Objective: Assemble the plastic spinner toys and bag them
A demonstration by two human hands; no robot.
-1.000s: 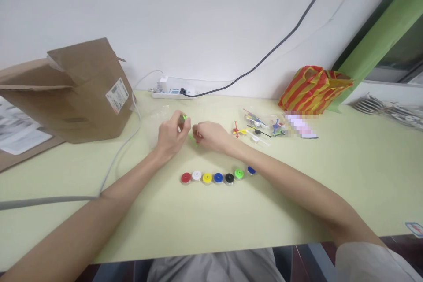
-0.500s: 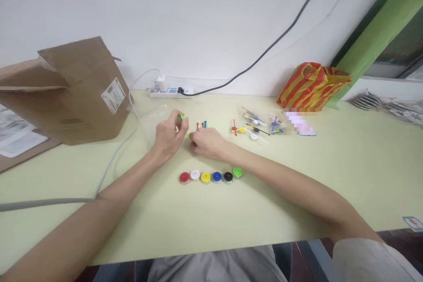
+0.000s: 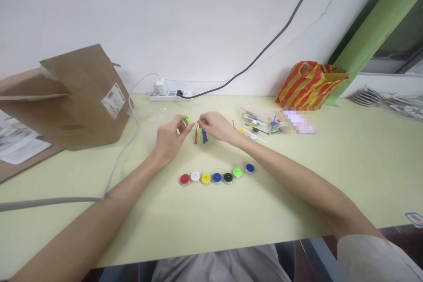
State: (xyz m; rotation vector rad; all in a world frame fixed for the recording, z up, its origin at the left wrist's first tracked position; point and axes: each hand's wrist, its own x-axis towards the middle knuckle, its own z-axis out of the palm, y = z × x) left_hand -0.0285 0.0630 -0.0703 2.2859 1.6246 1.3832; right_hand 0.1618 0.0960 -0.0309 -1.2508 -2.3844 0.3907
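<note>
My left hand [image 3: 171, 138] is closed on a small bright green piece [image 3: 188, 120], which shows at its fingertips. Close beside it, my right hand [image 3: 216, 127] has its fingertips pinched together; whatever they hold is too small to make out. Between and below the two hands lies a bunch of thin coloured pieces [image 3: 204, 135] in red, yellow, green and blue, partly hidden by the right hand. Nearer to me runs a row of several round discs, from a red disc [image 3: 185, 179] at the left through a yellow disc [image 3: 206, 178] to a blue disc [image 3: 250, 168] at the right.
Loose arrow-shaped pieces and clear bags [image 3: 254, 119] lie right of my hands, near a striped bag [image 3: 310, 86]. An open cardboard box [image 3: 89, 101] stands at the left. A grey cable [image 3: 115, 163] crosses by my left forearm; a power strip [image 3: 170, 95] sits against the wall.
My right hand has moved up and slightly right, uncovering more of the coloured bunch. The blue disc at the row's right end now shows beside my forearm.
</note>
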